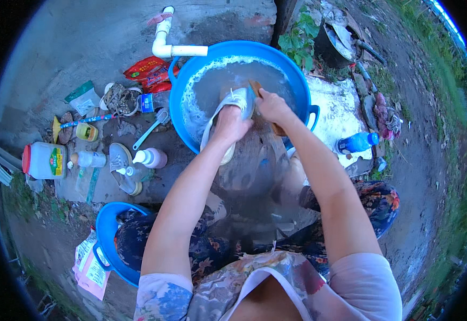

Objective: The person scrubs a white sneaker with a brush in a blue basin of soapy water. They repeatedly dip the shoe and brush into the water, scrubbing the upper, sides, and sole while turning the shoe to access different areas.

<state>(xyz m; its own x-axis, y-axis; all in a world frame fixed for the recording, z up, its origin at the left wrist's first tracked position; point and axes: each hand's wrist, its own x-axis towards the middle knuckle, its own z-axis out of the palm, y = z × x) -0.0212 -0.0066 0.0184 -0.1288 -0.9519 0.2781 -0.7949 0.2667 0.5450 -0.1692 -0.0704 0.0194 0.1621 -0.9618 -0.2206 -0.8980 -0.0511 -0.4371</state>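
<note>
Over the near side of a large blue basin [304,85] of murky, sudsy water, my left hand [231,127] is closed on a light-coloured lace-up shoe [238,98]. Part of that shoe is hidden by the hand. My right hand [274,108] grips a brown scrubbing brush [278,129] against the side of the shoe; its far end shows past my fingers, and its bristles are mostly hidden. A grey shoe with a pale sole [119,159] lies on the ground to the left.
A white pipe [188,51] reaches over the basin's far left rim. Left lie a pump bottle [152,158], a light-blue brush [150,130], a red-lidded jar [46,160] and red packets [149,72]. A blue bottle [358,142] lies right; a smaller blue tub [105,227] stands near left.
</note>
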